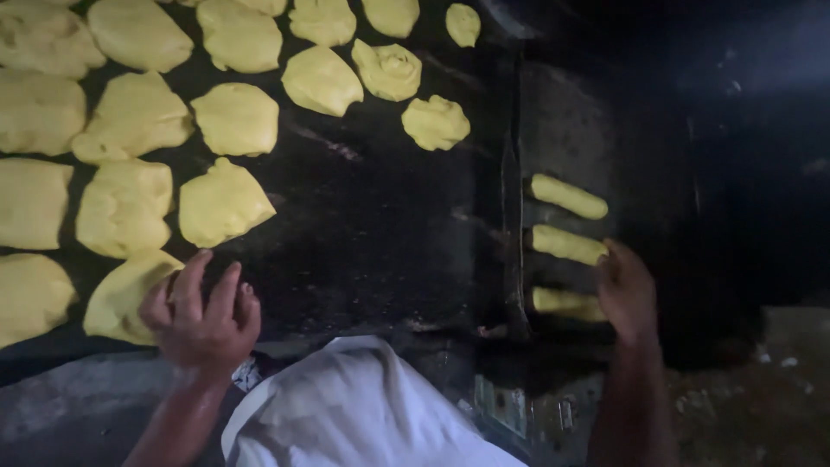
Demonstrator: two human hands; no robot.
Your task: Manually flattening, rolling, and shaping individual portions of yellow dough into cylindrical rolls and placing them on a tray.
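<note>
Several flat yellow dough pieces [223,203] lie spread over a dark greasy tray [380,233] filling the left and middle of the view. My left hand [201,316] hovers with fingers spread at the tray's near edge, its fingertips touching the nearest dough piece [121,294]. To the right, three small yellow dough rolls lie in a column on a darker surface: top roll [568,196], middle roll [566,245], bottom roll [562,303]. My right hand [627,290] rests beside the rolls, fingers against the bottom and middle ones. Whether it grips either roll is unclear.
A raised dark ridge [512,199] separates the tray from the area with the rolls. A white cloth or garment [346,411] lies at the bottom centre. The far right is dark and hard to make out.
</note>
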